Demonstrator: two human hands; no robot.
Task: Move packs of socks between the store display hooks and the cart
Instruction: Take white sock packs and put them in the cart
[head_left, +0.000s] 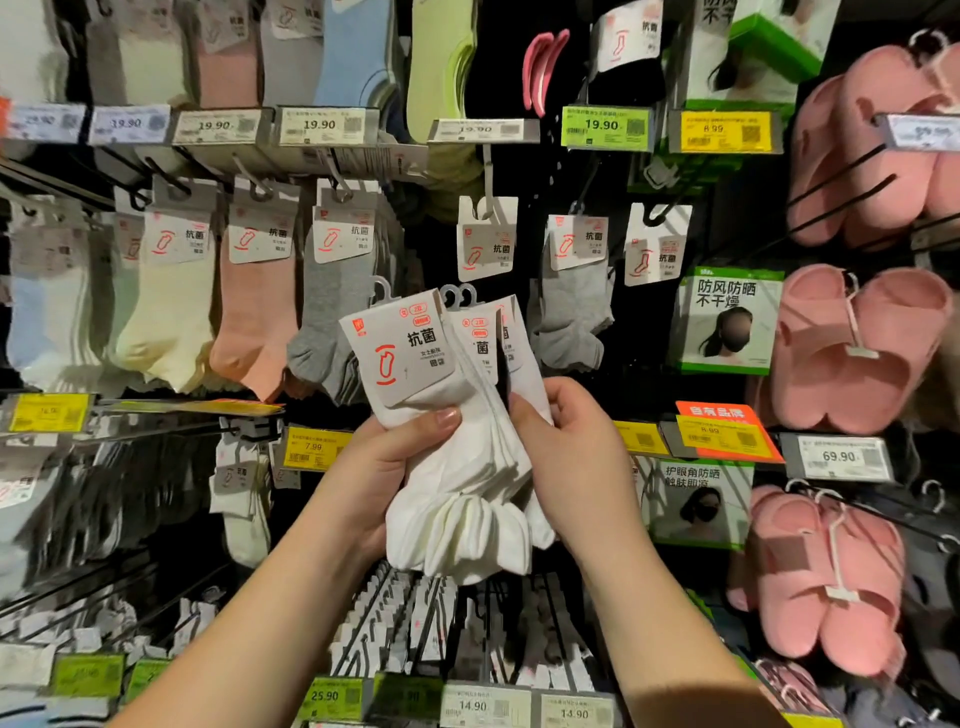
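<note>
Display wall (571, 218) fills frame: sock packs (260, 291) on hooks (166, 179) left, pink slippers (852, 353) right.

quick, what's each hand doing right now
Left hand: holding the packs of white socks, thumb across the front.
Right hand: also gripping the same packs, from their right side.
</note>
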